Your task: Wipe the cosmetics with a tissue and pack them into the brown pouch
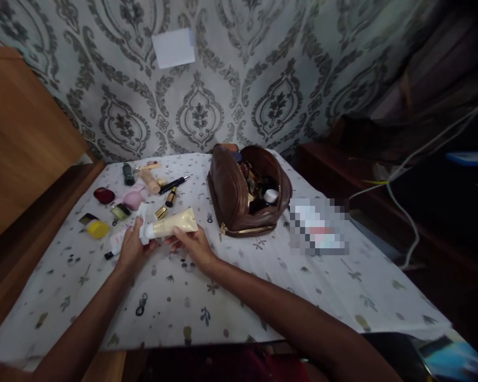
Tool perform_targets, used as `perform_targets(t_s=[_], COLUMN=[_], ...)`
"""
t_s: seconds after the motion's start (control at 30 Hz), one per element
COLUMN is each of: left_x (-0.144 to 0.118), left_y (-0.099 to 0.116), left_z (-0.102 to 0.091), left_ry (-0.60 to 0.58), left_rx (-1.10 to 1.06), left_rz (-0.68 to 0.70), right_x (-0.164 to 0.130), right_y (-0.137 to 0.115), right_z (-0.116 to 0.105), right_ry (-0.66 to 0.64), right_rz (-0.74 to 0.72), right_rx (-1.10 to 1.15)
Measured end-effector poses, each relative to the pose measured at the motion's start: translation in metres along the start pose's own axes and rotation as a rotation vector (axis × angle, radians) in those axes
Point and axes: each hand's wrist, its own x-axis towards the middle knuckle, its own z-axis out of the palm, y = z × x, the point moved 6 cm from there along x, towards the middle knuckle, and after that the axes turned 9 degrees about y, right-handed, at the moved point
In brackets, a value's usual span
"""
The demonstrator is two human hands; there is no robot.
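Note:
Both my hands hold a cream-coloured tube (171,223) just above the white patterned tablecloth (231,297). My left hand (132,249) grips its white cap end. My right hand (194,245) holds the tube's body from below. To the right of the tube stands an open brown leather pouch (233,193) with small bottles inside. Other cosmetics lie left of my hands: a yellow round item (98,229), a pink puff (134,199), a red compact (104,195), a black pen (174,184) and gold-capped lipsticks (170,196).
A blurred-out flat item (318,227) lies right of the pouch. A wooden panel (19,138) stands at the left. Dark furniture with white cables (406,175) fills the right side. Patterned wallpaper with a white note (173,48) is behind the table.

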Motion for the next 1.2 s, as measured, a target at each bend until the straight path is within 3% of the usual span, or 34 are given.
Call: perform_targets(t_s=[0.17, 0.37, 0.5, 0.73, 1.2], left_x=[0.008, 0.007, 0.002, -0.003, 0.001], left_y=[-0.007, -0.009, -0.009, -0.010, -0.006], left_z=[0.000, 0.010, 0.013, 0.010, 0.015], left_ry=[0.035, -0.082, -0.193, -0.161, -0.265], left_rx=[-0.179, -0.346, -0.310, -0.206, -0.081], left_rz=[-0.080, -0.203, -0.168, -0.109, 0.078], right_x=[-0.001, 0.005, 0.010, 0.012, 0.027], right_y=[0.002, -0.006, -0.007, -0.008, -0.019], right_z=[0.001, -0.006, -0.011, -0.013, -0.034], right_ry=[0.008, 0.055, 0.087, 0.097, 0.206], right_rz=[0.077, 0.051, 0.046, 0.045, -0.053], right_rx=[0.032, 0.023, 0.039, 0.038, 0.026])
